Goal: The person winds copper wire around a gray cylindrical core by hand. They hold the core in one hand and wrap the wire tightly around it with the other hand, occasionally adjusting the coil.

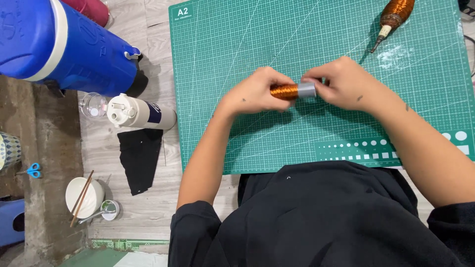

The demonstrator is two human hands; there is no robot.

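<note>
My left hand (257,94) and my right hand (346,84) meet over the middle of a green cutting mat (222,59). Between them I hold a small spool wound with copper-coloured wire (284,91); my left fingers grip the wound part. My right fingers pinch its bare grey end (307,89). A second, larger cone of copper wire on a pointed stick (393,15) lies at the mat's far right corner, apart from both hands.
A big blue jug (59,44) stands far left. A white bottle (141,112) lies on its side beside a clear lid (93,105) and a black cloth (140,158). A white bowl with chopsticks (84,197), a spoon and blue scissors (33,170) sit near left.
</note>
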